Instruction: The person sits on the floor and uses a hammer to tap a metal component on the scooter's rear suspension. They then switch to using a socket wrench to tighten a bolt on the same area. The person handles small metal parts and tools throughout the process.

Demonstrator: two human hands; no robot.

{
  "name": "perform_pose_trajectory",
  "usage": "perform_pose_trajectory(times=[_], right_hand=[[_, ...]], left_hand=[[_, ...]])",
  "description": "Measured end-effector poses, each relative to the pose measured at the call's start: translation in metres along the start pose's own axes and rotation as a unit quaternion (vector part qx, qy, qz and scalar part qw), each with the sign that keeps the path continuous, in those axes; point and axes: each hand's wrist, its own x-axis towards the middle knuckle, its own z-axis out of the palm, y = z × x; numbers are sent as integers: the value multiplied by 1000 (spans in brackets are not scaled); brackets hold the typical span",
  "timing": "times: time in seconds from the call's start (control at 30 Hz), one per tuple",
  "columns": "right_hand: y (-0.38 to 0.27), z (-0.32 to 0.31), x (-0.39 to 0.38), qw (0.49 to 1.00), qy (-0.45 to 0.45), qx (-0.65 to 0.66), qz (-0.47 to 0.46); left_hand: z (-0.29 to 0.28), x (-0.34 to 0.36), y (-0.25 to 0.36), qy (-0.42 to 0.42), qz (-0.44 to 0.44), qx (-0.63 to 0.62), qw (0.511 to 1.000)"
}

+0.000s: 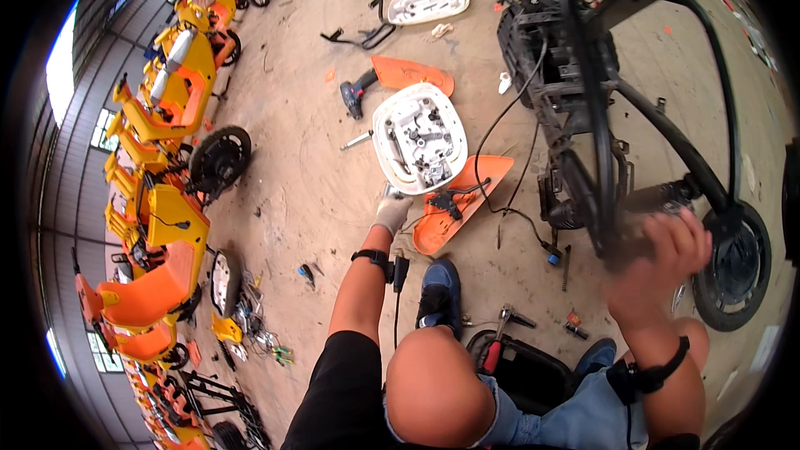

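Note:
My left hand, in a pale glove, reaches the near edge of the white plastic tray of hardware, its fingers closed around something metallic that I cannot make out. Just below lies an orange panel with a black part and cable. My right hand, bare and smeared by motion, is at the lower part of the black tubular frame of a partly stripped vehicle; whether it grips the tube is unclear. An orange panel and a drill lie beyond the tray.
Several yellow-orange scooters line the left side, beside loose parts. A white panel and bent black tube lie farther back. A ratchet and black bin sit by my knees. A wheel stands at right.

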Motion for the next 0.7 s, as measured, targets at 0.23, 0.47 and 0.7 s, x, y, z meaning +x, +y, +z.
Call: perform_pose_trajectory(times=[0.23,0.47,0.7], right_hand=[[10,-15,-9,995,-97,-5,-17],[6,-13,-6,993,-93,-57,-50],[0,-18,-4,987,-124,-96,-41]], left_hand=[[31,42,12,58,121,93,987],[27,56,14,32,86,178,980],[-12,112,43,110,30,323,939]])
